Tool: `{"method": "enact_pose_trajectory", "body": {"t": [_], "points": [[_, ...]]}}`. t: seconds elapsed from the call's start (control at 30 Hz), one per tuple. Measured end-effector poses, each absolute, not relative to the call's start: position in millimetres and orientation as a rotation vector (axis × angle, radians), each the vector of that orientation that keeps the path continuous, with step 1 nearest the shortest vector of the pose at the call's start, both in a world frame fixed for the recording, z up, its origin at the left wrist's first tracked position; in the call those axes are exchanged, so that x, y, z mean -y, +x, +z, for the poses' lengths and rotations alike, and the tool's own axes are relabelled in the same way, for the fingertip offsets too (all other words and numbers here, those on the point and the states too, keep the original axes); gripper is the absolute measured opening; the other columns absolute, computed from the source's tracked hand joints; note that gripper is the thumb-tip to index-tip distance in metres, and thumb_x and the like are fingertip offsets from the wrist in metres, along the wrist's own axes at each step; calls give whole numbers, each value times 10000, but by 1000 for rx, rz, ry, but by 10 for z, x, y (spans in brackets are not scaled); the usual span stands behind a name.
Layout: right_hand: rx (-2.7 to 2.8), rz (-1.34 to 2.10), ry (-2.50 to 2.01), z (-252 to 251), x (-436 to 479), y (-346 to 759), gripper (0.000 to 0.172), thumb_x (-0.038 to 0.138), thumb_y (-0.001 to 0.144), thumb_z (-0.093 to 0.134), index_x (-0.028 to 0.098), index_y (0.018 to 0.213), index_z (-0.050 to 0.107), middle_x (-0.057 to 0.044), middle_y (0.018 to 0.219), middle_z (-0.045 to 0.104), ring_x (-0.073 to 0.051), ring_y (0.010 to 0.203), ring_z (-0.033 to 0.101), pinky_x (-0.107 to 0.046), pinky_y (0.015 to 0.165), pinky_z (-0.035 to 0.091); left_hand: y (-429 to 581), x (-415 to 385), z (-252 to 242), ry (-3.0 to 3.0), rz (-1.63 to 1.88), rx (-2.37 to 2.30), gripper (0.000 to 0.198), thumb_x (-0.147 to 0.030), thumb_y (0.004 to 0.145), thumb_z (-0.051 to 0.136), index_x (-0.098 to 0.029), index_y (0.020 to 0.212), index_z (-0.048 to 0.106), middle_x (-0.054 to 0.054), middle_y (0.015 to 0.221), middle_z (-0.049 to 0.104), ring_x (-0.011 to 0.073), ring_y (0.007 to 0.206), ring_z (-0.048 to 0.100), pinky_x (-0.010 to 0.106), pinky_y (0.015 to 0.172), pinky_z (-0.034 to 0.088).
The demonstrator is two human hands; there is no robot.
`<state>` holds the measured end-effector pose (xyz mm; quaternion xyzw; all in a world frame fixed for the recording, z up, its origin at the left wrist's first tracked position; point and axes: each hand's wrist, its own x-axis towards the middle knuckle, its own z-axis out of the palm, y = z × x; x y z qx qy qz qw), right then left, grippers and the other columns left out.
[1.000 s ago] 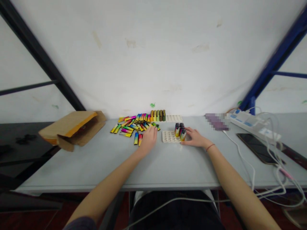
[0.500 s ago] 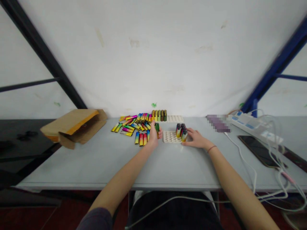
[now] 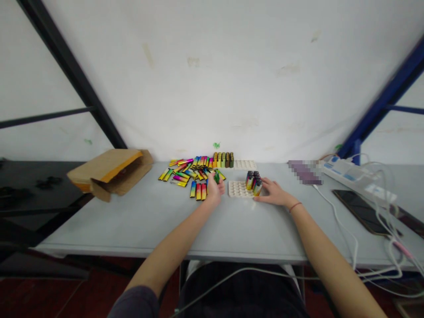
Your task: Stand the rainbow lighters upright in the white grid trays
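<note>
My left hand is closed around a green lighter, whose end sticks up above the fingers. It hovers just left of a white tray with round holes. At the tray's right end, several rainbow-coloured lighters with black tops stand upright. My right hand rests against that end, thumb near the front corner and fingers stretched behind, apart from each other. Left of my left hand lies a heap of shiny multicoloured lighters, with a short row of them in front.
Behind stand several yellow and green lighters in rows beside another white tray. An opened brown paper bag lies at the left. To the right are a power strip, a dark phone, a blurred purple object and loose white cables.
My left hand has turned, and the green lighter shows less above its fingers. The right hand stays at the tray's end. The whole view has shifted slightly.
</note>
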<state>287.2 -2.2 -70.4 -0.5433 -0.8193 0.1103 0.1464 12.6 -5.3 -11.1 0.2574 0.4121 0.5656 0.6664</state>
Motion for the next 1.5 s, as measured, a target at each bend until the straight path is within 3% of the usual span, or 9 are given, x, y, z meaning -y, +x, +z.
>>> {"method": "enact_pose_trajectory", "body": {"t": [0.2, 0.47, 0.7, 0.87, 0.93, 1.03, 1.23, 1.5], "points": [[2382, 323, -1596, -691, 26, 2867, 904, 733, 824, 678, 173, 1522, 551, -221, 1638, 447, -435, 1501, 420, -641, 1228, 307, 113, 42, -138, 603, 1280, -910, 570, -623, 969, 420, -236, 562, 324, -89, 428, 187, 61, 337, 141, 199, 366, 123], [2385, 327, -1588, -678, 31, 2864, 907, 728, 828, 668, 178, 1537, 536, -216, 1634, 457, -441, 1492, 428, -655, 1226, 302, 124, 66, -92, 615, 1230, -929, 570, -578, 995, 342, -234, 542, 293, -81, 417, 178, 61, 344, 125, 194, 364, 108], [2379, 325, -1569, -680, 33, 2851, 844, 730, 822, 670, 240, 1504, 583, -177, 1622, 484, -454, 1480, 440, -668, 1221, 303, 188, 64, -186, 804, 1187, -944, 578, -738, 920, 441, -223, 657, 422, -91, 453, 286, 63, 365, 225, 191, 385, 175], [2378, 346, -1599, -642, 48, 2830, 848, 732, 815, 682, 255, 1508, 582, -172, 1626, 479, -453, 1497, 420, -670, 1224, 300, 272, 35, -262, 1301, 1224, -919, 345, -568, 955, 560, -225, 916, 546, -57, 616, 529, 104, 504, 468, 211, 505, 383], [2390, 350, -1591, -637, 48, 2828, 859, 736, 818, 680, 236, 1509, 579, -192, 1625, 474, -442, 1503, 418, -667, 1226, 299, 305, -26, -233, 1602, 1234, -886, 312, -525, 950, 607, -213, 960, 608, 5, 790, 643, 144, 703, 601, 254, 660, 496], [2386, 347, -1607, -641, 44, 2827, 883, 750, 814, 677, 225, 1517, 570, -201, 1632, 460, -444, 1518, 398, -674, 1230, 288, 344, -153, -165, 1971, 1213, -826, 313, -489, 932, 653, -178, 942, 694, 85, 985, 692, 210, 952, 645, 315, 844, 534], [2370, 360, -1624, -639, 57, 2816, 882, 755, 801, 689, 247, 1513, 577, -182, 1630, 468, -447, 1529, 382, -668, 1234, 291, 366, -190, -244, 2051, 1159, -810, 326, -419, 959, 626, -149, 1105, 736, 108, 1055, 738, 209, 925, 682, 297, 773, 549], [2378, 339, -1611, -625, 67, 2827, 864, 727, 827, 674, 209, 1509, 570, -200, 1625, 472, -451, 1502, 418, -675, 1227, 288, 373, -35, -396, 2209, 1042, -910, 283, -375, 979, 635, -179, 1151, 747, 91, 1095, 759, 194, 919, 709, 307, 850, 576]]}}
